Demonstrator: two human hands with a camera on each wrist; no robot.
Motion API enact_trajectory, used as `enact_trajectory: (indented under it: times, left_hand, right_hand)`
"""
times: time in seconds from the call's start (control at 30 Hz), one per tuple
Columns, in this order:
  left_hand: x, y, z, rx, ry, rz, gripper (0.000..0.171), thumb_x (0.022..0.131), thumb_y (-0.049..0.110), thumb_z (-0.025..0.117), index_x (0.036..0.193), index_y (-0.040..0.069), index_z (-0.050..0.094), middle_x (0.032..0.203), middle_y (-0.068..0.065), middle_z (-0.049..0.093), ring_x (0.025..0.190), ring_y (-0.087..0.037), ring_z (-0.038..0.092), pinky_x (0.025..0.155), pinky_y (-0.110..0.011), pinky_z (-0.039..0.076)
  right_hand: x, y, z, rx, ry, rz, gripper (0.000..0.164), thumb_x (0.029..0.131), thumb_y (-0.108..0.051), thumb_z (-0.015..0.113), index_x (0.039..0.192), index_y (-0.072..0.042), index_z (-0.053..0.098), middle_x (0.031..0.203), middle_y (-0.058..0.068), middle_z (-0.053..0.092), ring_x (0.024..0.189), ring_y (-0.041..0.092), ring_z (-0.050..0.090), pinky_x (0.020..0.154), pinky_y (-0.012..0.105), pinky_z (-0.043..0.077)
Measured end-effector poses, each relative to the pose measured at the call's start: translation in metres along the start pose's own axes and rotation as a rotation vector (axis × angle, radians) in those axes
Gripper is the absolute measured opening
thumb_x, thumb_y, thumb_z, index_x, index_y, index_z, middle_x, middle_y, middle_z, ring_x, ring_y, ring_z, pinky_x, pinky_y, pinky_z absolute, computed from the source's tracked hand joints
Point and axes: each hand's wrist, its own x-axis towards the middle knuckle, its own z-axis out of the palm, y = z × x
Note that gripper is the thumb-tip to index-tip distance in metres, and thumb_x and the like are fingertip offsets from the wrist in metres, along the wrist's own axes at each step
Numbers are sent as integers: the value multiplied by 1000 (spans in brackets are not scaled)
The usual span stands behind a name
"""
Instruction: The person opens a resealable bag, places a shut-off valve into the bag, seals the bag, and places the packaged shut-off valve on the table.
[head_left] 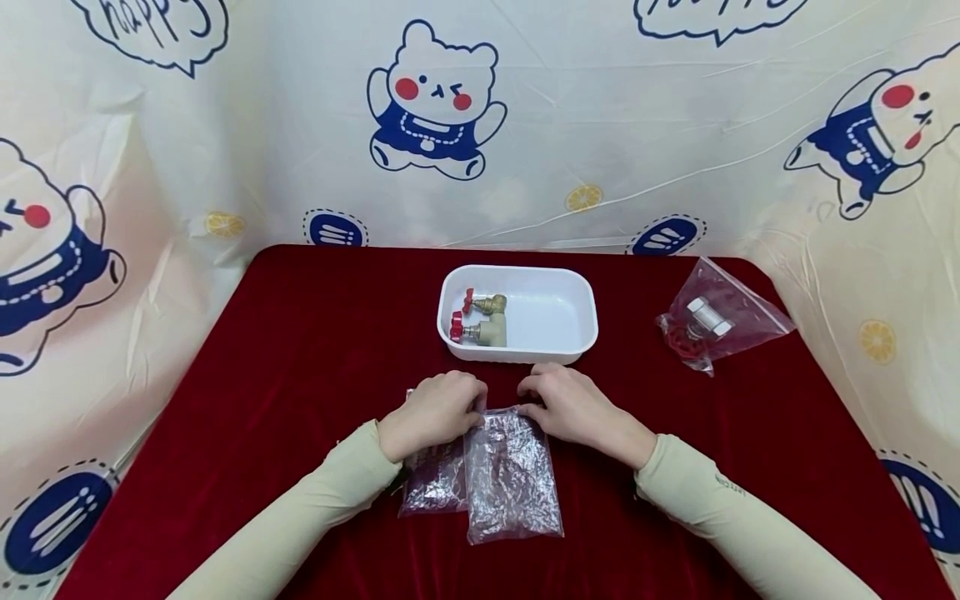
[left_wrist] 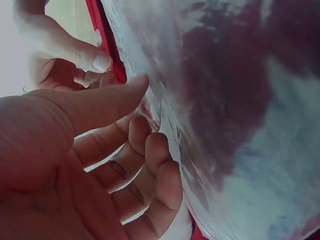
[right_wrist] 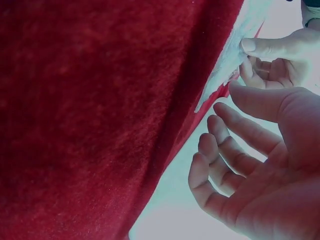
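Note:
Two clear plastic zip bags lie side by side, partly overlapping, on the red cloth in the head view. My left hand (head_left: 438, 408) pinches the upper left corner of the front zip bag (head_left: 513, 479) between thumb and fingers. It also covers the upper part of the other zip bag (head_left: 435, 483). My right hand (head_left: 573, 404) is at the front bag's upper right corner. In the right wrist view its fingers (right_wrist: 225, 135) are loosely bent, with a gap to the thumb. Whether its thumb touches the bag I cannot tell.
Beyond the hands stands a white tray (head_left: 551, 312) holding a valve with a red handle (head_left: 491, 329) and a brass valve (head_left: 487, 304). At the right, a zip bag (head_left: 738, 304) contains a white-ended valve with a red handwheel. Red cloth (head_left: 322, 333) covers the table, with a printed curtain behind.

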Motion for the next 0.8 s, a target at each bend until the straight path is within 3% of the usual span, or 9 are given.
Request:
enact_trajectory:
  times: [0.33, 0.8]
  left_hand:
    - [3, 2, -4, 20, 58, 20, 24, 92, 11, 79, 75, 22, 65, 76, 9, 61, 66, -10, 58, 56, -32, 50]
    - [3, 6, -22, -26, 184, 14, 23, 92, 16, 83, 78, 23, 66, 73, 11, 57, 69, -9, 57, 58, -33, 50]
  right_hand:
    - [1, 2, -9, 53, -26, 26, 13, 97, -18, 78, 107, -10, 80, 106, 1, 71, 102, 21, 67, 84, 42, 57]
    - [4, 1, -25, 123, -14, 81, 9, 100, -15, 74, 104, -15, 82, 101, -3, 76, 97, 17, 69, 83, 41, 57]
